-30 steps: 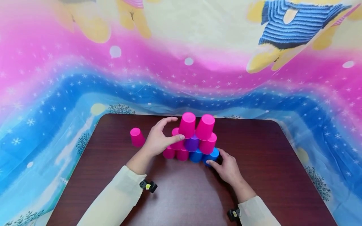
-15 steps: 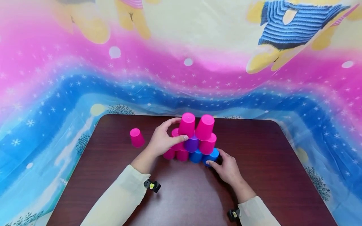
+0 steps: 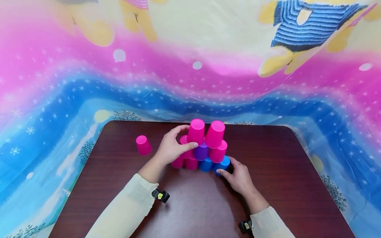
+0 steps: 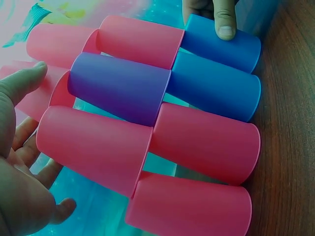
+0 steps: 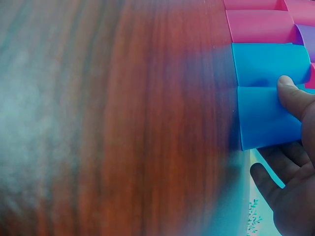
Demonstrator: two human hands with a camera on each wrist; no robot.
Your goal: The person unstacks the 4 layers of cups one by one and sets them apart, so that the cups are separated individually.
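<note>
Upside-down plastic cups stand stacked in three tiers in the head view. The bottom tier has two pink cups [image 3: 191, 164] on the left and two blue cups [image 3: 205, 165] on the right. A purple cup [image 3: 201, 152] sits mid-tier between pink ones. Two pink cups form the top. My left hand [image 3: 171, 147] holds the left top pink cup [image 3: 196, 131], thumb in front and fingers at its far side; the left wrist view shows that thumb [image 4: 27, 81] across the cup. My right hand [image 3: 238, 175] grips the outermost blue cup [image 5: 270, 118] between thumb and fingers.
A single pink cup [image 3: 144, 145] stands upside down on the dark wooden table [image 3: 190, 205], left of the stack. Behind the table's far edge hangs a colourful printed cloth [image 3: 184, 92]. A small black device [image 3: 160, 195] is strapped at the left sleeve.
Over the last second my left hand has shifted slightly right, closing in around the left top pink cup. The right hand and the stack look the same.
</note>
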